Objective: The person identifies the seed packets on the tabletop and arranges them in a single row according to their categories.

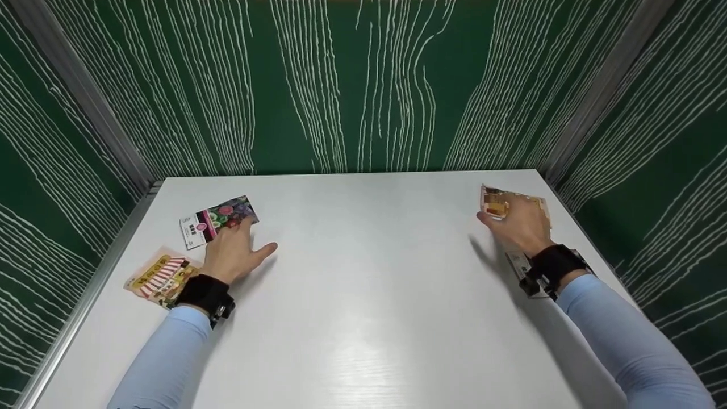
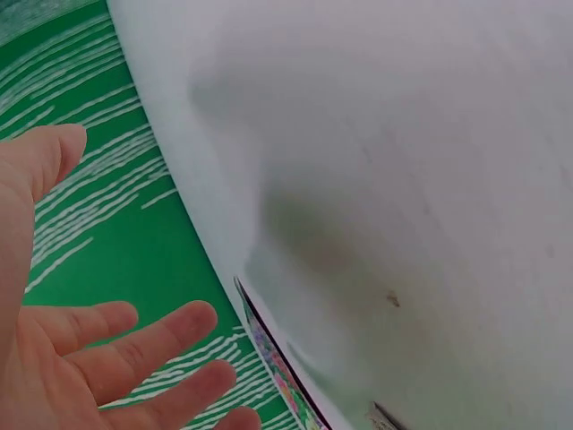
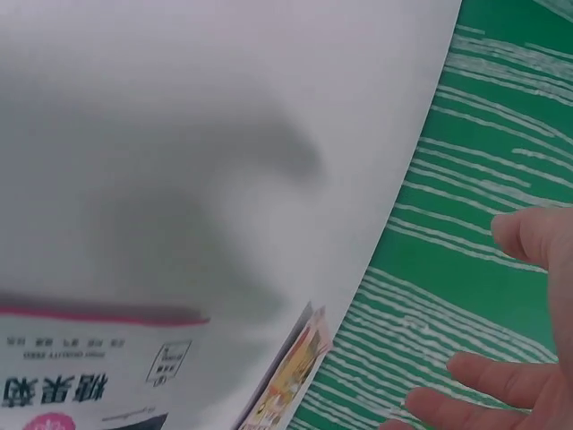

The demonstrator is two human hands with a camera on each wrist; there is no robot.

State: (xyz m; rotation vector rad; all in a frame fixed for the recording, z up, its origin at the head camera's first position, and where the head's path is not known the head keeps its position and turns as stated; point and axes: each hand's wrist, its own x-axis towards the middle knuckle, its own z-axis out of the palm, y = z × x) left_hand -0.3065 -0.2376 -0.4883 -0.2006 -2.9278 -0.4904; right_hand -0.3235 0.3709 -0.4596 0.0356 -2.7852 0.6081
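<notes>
My left hand [image 1: 230, 253] hovers with fingers spread over the lower right edge of a flower-printed packet [image 1: 213, 220] with a white label end. In the left wrist view, that packet's thin edge [image 2: 282, 376] appears beyond my fingertips. Below it, a pinkish packet with a red-striped awning print [image 1: 159, 278] is partly covered by my left wrist. On the far right, my right hand [image 1: 522, 224] overlaps a yellow-orange packet [image 1: 492, 201]. No object sits between my right thumb and fingers in the right wrist view. A white packet with dark characters [image 3: 98, 358] lies beneath my right wrist.
All the packets lie on a white table [image 1: 369, 272], two toward each side edge. Green panels with white wavy lines [image 1: 392, 85] stand behind and beside it. Grey metal posts [image 1: 596, 85] mark the rear corners. Both wrists wear black camera straps [image 1: 204, 295].
</notes>
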